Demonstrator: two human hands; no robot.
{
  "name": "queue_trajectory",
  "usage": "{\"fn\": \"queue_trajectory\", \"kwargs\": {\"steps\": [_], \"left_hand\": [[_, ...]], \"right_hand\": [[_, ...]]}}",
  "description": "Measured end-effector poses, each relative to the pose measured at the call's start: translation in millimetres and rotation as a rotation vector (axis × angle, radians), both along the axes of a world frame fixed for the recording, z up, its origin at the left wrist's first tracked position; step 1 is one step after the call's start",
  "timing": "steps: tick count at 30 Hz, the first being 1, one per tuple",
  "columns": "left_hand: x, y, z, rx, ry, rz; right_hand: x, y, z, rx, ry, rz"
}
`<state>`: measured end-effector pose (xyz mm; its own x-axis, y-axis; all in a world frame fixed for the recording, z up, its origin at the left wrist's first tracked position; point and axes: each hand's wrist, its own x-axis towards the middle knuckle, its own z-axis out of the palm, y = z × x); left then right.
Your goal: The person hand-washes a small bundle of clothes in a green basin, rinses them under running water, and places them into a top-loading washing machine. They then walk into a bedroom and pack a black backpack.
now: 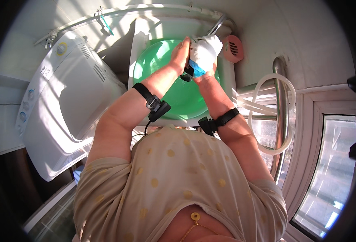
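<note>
A bunched white-and-blue cloth [206, 50] is held up over a large green plastic basin [178, 99]. My left hand [181, 53] grips the cloth's left side, its fingertips partly out of sight. From beneath and to the right, my right hand [208, 72] holds the same cloth, which hides most of that hand. The basin rests in a white sink [138, 33]. Just behind the cloth, a metal faucet [217, 24] reaches in from the back right corner. A small black strap-like object [187, 74] shows near my left wrist, below the cloth.
A white Haier washing machine [75, 96] stands left of the sink. A pink slotted plastic holder [233, 49] is at the sink's back right corner. On the right, a pale hose [290, 87] loops around a metal rail [280, 127] beside a window [326, 172]. A pipe [153, 6] runs along the back wall.
</note>
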<state>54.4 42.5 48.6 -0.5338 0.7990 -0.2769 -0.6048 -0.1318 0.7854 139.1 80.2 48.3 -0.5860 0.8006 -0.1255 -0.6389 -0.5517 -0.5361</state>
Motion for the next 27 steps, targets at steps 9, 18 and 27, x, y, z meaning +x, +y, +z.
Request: {"fn": "queue_trajectory", "kwargs": {"steps": [9, 18, 27], "left_hand": [[-9.1, -42.4, -21.1, -0.069, 0.334, -0.451], [22.8, -96.6, -26.0, -0.682, 1.174, -0.815], [-30.3, -328.6, -23.3, -1.048, 1.768, -0.133]], "right_hand": [[70.8, 20.0, -51.4, 0.058, -0.026, 0.124], [92.4, 24.1, -81.2, 0.853, -0.428, -0.041], [96.4, 13.4, -103.3, -0.013, -0.143, 0.183]]}}
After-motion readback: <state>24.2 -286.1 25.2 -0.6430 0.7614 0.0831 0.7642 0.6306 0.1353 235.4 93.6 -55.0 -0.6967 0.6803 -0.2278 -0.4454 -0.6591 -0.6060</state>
